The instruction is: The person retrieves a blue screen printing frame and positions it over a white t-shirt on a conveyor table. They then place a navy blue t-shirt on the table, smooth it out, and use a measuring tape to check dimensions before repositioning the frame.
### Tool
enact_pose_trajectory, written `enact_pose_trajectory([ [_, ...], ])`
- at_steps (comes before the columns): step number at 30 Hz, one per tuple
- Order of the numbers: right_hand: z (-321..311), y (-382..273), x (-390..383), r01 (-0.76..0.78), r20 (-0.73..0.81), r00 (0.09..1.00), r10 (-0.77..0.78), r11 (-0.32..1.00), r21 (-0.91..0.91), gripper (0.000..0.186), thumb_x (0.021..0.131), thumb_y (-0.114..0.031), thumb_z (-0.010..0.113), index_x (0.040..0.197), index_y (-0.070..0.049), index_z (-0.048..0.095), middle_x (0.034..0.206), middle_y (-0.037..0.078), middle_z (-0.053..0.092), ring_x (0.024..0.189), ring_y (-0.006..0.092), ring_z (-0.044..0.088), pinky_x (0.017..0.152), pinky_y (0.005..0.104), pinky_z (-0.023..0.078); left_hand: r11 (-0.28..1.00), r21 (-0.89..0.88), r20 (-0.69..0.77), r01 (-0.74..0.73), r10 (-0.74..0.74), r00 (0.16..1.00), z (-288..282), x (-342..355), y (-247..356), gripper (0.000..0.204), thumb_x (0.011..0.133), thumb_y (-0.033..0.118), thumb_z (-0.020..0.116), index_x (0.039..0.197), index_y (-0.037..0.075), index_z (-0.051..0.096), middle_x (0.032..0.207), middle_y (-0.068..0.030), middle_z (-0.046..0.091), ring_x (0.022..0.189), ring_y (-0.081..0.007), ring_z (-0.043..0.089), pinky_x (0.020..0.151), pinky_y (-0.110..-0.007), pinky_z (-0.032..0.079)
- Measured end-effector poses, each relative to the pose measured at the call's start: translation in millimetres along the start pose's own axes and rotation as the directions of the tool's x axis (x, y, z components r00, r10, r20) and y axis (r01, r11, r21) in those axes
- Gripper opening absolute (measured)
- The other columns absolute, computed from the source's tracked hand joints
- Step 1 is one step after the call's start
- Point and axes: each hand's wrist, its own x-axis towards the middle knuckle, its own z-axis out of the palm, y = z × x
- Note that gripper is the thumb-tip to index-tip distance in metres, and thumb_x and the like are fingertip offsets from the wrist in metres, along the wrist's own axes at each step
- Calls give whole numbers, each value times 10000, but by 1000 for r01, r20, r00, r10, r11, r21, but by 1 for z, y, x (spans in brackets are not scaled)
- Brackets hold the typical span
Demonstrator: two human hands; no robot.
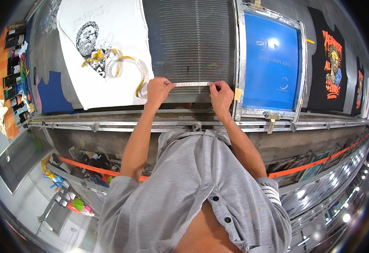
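A soft tape measure [192,84] is stretched taut between my hands, its white face up, over a dark printing board [191,46] marked with fine parallel lines. My left hand [159,90] pinches the tape near the white shirt's right edge. Its end is pinched by my right hand [221,97], close to the screen frame. The tape's loose yellow length curls from my left hand across the white shirt [121,88], which lies flat with a black bearded-head print. Whether the tape touches the board I cannot tell.
To the right lies a metal-framed blue printing screen [271,63]. Beyond it, a black shirt [327,63] carries an orange and blue print. A metal rail [172,125] runs along the table's near edge. Dark blue cloth [54,92] lies at the far left.
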Motion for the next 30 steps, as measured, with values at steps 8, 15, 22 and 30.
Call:
enact_pose_trajectory([
  [8,-14,-25,6,-189,111,974,198,978,-92,270,812,-241,743,868,2,641,790,168,676,758,357,668,695,441,510,1000,7,-3,20,-20,1000,3,1,-4,294,753,314,782,766,22,748,635,-116,678,584,-233,645,585,-346,491],
  [15,-36,-52,22,-420,191,866,463,879,-228,437,782,-330,790,958,4,570,837,199,683,842,402,669,743,476,511,864,487,-76,128,-104,992,-17,0,11,502,695,498,807,680,16,669,632,-136,652,631,-344,636,620,-398,490],
  [22,-31,-40,18,-358,132,915,381,918,-171,418,782,-329,783,938,2,581,793,209,676,807,399,667,720,464,513,868,413,-353,-276,431,831,11,-18,-7,658,773,360,757,1285,2,549,1455,-217,408,1376,-404,332,1108,-625,197],
  [30,-74,-23,41,-413,362,873,326,889,197,279,820,-260,713,872,10,667,811,206,701,761,349,697,669,408,533,730,434,159,-528,514,843,88,-57,55,759,905,445,615,1466,-12,388,1582,-168,292,1475,-338,238,1181,-582,139],
])
